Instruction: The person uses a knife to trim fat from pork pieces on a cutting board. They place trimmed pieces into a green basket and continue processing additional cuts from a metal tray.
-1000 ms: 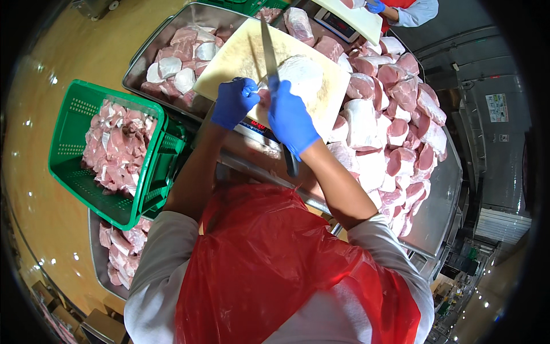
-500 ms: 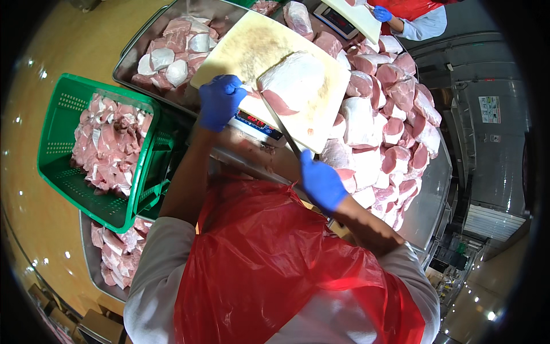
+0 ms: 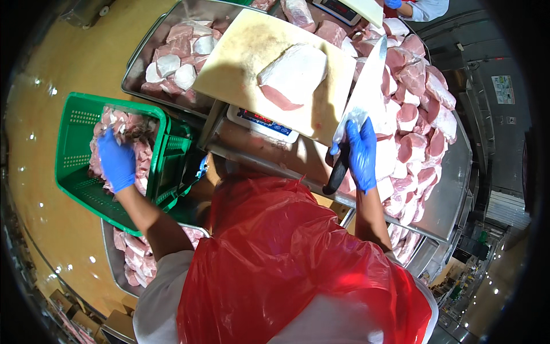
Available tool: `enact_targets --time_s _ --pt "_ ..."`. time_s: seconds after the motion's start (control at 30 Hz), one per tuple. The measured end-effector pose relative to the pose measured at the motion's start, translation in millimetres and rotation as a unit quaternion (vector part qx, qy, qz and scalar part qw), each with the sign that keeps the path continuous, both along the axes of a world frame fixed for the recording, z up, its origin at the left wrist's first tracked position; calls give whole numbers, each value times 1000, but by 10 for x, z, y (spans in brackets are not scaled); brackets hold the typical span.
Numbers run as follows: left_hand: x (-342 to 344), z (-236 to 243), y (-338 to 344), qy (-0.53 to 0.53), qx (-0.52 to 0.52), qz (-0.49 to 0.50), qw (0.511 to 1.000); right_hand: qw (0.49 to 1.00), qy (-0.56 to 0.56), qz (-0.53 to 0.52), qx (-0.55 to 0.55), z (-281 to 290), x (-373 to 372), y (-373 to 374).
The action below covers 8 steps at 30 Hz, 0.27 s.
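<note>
My left hand [image 3: 116,159], in a blue glove, reaches over the green perforated basket [image 3: 73,150], above its pale pink meat trimmings [image 3: 145,153]. Its fingers are stretched out, and I see nothing held in them. In my right blue-gloved hand [image 3: 362,153] is a large knife [image 3: 371,77], black handle low and wide blade pointing up and away, right of the cutting board. A slab of pork [image 3: 295,71] with a white fat top and a pink cut side lies on the cream cutting board [image 3: 243,43]. Beneath the board's near edge shows a digital scale [image 3: 275,131].
A metal tub [image 3: 134,74] of meat chunks stands behind the basket. Many pork pieces [image 3: 409,146] are heaped on the steel table [image 3: 452,183] at right. Another tray [image 3: 117,261] of meat sits below the basket. At the far right a co-worker's sleeve [image 3: 429,10] shows beside a second scale.
My left hand has left the board and moved left over the basket. The knife has come off the pork and swung upright to the right.
</note>
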<state>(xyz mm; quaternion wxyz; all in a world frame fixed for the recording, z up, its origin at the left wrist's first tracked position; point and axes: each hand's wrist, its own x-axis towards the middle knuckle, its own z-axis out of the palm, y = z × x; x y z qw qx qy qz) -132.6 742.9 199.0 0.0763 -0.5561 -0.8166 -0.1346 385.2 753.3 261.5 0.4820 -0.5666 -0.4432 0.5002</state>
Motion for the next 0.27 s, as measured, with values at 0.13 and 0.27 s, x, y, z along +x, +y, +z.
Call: enact_targets --time_s 0.13,0.27 --pt "1507 266 787 -421 181 -370 808 998 -26 -12 57 -433 227 411" --pt "2005 -175 1470 -376 191 -484 767 993 90 11 71 -548 91 890"
